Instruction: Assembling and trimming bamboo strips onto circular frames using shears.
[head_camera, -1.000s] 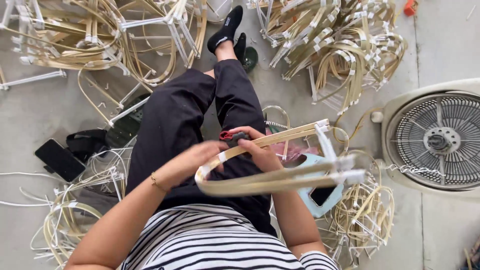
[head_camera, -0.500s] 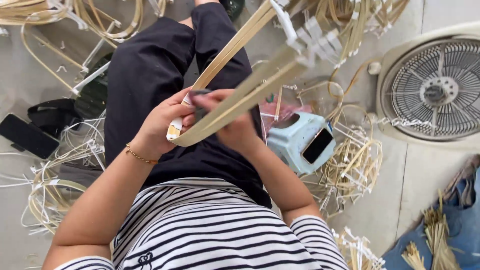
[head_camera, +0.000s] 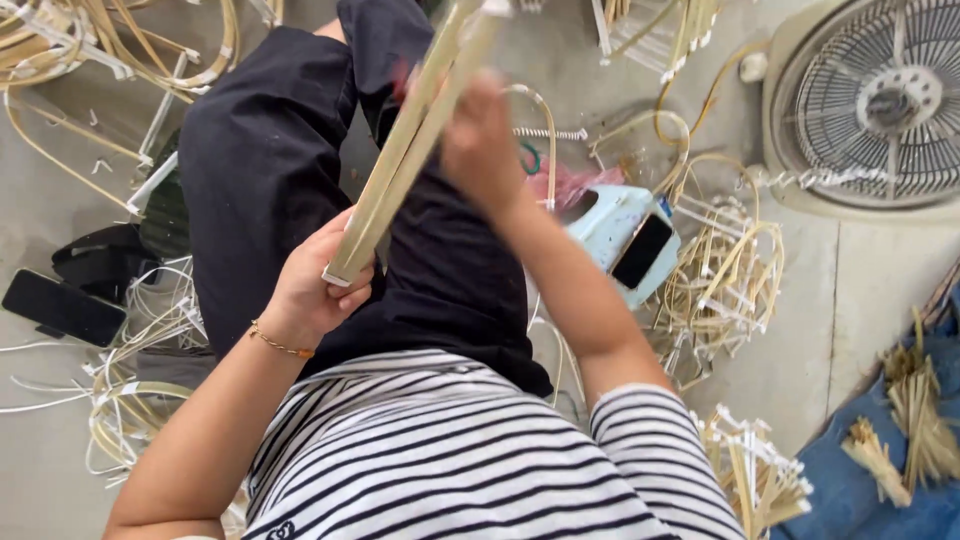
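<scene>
Over our lap we hold a bundle of pale strips (head_camera: 405, 150). Our left hand (head_camera: 315, 285) is closed round its bottom end, and our right hand (head_camera: 480, 140) grips higher up, blurry. Beside our leg sit a small blue stool (head_camera: 610, 235) and a fan (head_camera: 870, 100). The bundle's top is cut off. It now stands steeper than before.

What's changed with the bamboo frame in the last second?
The frame has swung from lying flat across the lap to pointing up and away. The left hand now grips its near end; the right hand holds farther up. Both hands kept hold; the fan stays put.
</scene>
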